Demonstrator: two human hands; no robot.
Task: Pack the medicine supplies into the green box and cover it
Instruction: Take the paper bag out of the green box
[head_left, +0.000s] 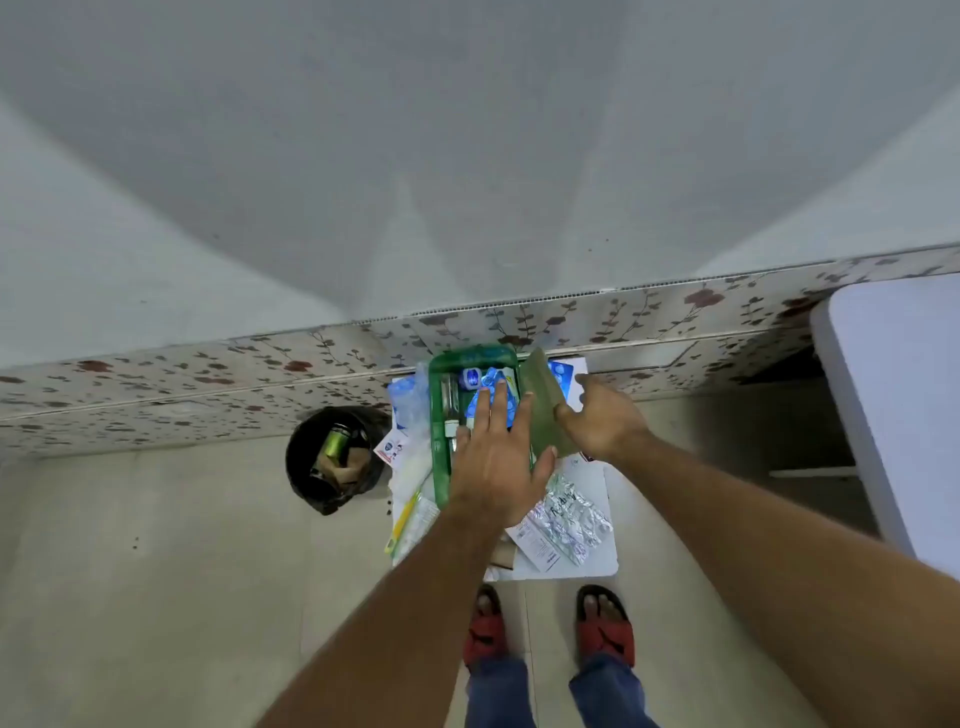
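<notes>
The green box (441, 467) sits open on a low white counter (605, 561). The left hand (493, 467) lies flat, fingers spread, on the contents; the right hand (602, 421) grips the tilted green lid (543, 400). Risk: closing now leaves the foil blister packs (569, 517) outside, or traps the left fingers.

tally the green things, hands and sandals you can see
green box: 1
green lid: 1
green can in the bin: 1
hands, left hand and right hand: 2
red sandals: 2
Total: 7
</notes>
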